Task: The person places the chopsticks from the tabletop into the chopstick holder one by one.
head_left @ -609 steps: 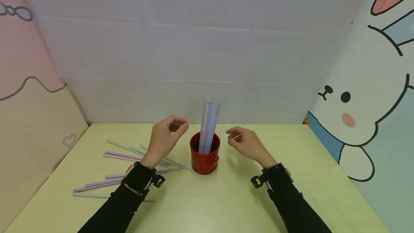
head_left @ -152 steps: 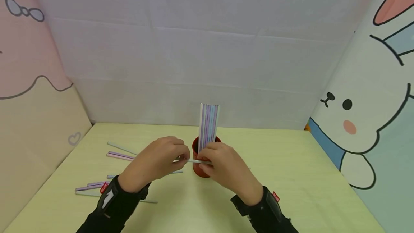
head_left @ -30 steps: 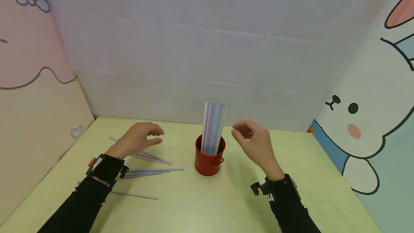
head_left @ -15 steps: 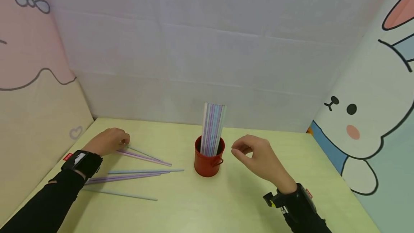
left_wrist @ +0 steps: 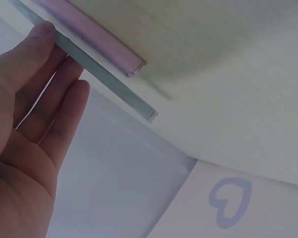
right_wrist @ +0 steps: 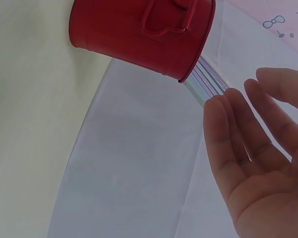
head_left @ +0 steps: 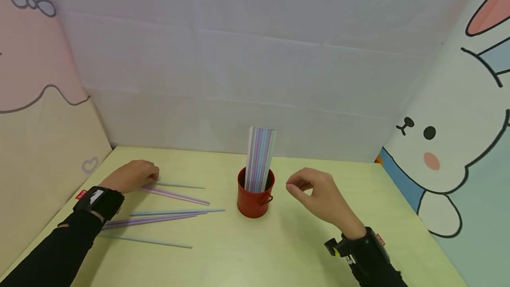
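My left hand is at the far left of the table and pinches a pale green straw between thumb and fingers, near one end. A pink-purple pair of straws lies just beside it. In the middle stands a small red bucket with a handle, holding an upright bundle of pastel straws. To the right of the bucket my right hand hovers with loosely bent fingers, holding nothing; the right wrist view has it apart from the bucket.
More straws lie on the pale yellow table at left: a bluish straw, purple straws and a pale green one nearest me. A white wall closes off the back, and printed panels stand at both sides.
My left hand has moved left and down onto the straws and taken hold of the pale green one, which has turned slightly. My right hand has sunk a little. Earlier, both hands held a straw.
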The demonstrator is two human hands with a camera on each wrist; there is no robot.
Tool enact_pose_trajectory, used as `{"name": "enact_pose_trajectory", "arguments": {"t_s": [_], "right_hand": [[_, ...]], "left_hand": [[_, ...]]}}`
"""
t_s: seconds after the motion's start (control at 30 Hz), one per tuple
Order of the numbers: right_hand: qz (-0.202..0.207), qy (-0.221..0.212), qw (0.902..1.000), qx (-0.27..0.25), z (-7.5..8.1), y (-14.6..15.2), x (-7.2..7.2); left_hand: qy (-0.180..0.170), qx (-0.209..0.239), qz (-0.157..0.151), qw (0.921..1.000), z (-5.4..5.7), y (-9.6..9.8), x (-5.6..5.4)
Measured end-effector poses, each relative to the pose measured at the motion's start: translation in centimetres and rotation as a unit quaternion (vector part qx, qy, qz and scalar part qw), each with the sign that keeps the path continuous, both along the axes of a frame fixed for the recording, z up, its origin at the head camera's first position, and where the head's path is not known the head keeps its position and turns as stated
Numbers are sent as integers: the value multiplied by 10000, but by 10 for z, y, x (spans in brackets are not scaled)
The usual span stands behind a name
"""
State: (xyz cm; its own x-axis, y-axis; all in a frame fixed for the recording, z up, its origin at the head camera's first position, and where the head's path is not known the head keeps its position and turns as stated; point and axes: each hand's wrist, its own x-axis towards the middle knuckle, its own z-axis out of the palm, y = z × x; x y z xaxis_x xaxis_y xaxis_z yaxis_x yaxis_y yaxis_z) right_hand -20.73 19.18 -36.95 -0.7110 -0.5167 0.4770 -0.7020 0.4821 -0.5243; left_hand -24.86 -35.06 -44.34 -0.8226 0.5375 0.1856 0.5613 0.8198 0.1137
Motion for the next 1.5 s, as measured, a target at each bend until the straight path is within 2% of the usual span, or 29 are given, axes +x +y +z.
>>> {"name": "enact_pose_trajectory", "arguments": {"t_s": [0.07, 0.13, 0.27, 0.4, 0.47, 0.57, 0.67, 0.8, 1.0, 1.27, 1.4, 1.5], "right_hand": [[-5, 44, 10000, -29, 0, 0, 0], [-5, 128, 9999, -52, 1, 0, 1], [22, 264, 9996, -106, 5, -3, 2], [119, 291, 9993, -185, 14, -12, 6], [210, 318, 9990, -232, 20, -19, 9], [388, 414, 9981, -238, 28, -31, 16], [576, 614, 9963, -161, 33, -45, 21], [658, 803, 9946, 41, 35, -65, 26], [409, 919, 9929, 633, 29, -85, 28], [-59, 913, 9876, 1274, 21, -91, 28], [-135, 1136, 9830, 1433, 22, -90, 27], [-137, 1245, 9813, 1463, 23, -87, 25]], "left_hand": [[-2, 37, -57, 10000, 8, 3, 4], [39, 42, -68, 10000, 21, 10, 10], [143, 97, -99, 9998, 57, 36, 27], [339, 122, -337, 9988, 90, 70, 49], [496, 96, -544, 9972, 101, 88, 58], [757, 35, -806, 9939, 112, 114, 69], [899, 37, -1001, 9909, 117, 142, 77], [927, 126, -1069, 9899, 120, 179, 82], [1137, 366, -1080, 9870, 112, 220, 79], [1297, 604, -941, 9852, 104, 244, 78], [1334, 629, -872, 9852, 103, 247, 77], [1272, 983, -880, 9831, 105, 244, 74]]}}
